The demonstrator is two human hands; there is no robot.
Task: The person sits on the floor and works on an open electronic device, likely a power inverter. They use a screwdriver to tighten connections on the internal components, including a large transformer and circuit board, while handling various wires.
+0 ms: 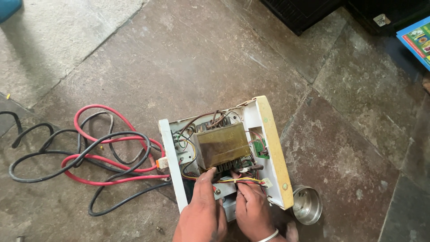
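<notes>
So from the head cam I'm looking straight down at an opened-up white power unit point(264, 134) sitting on a grimy stone floor point(188, 58), cover off, guts showing. Big brass-coloured transformer point(220, 144) sits in the middle of the case, with a small green circuit board point(262, 150) tucked against the right wall and a mess of thin coloured wires point(244, 180) running along the near edge. Left hand point(201, 213) is reaching in at the near end, fingertips pressed down right by the transformer's front corner, fingers bunched together, but I can't tell if it's actually pinching anything. Right hand point(254, 210) is just beside it, fingers curled in among the yellow and red wires; again can't say for sure whether it's clamped on one or just touching. There's a pale bangle point(270, 236) on that wrist. Off the left side of the case, thick red and black cables point(89, 152) loop all over the floor. A small shiny metal bowl point(307, 205) sits just beside the case's near right corner.
</notes>
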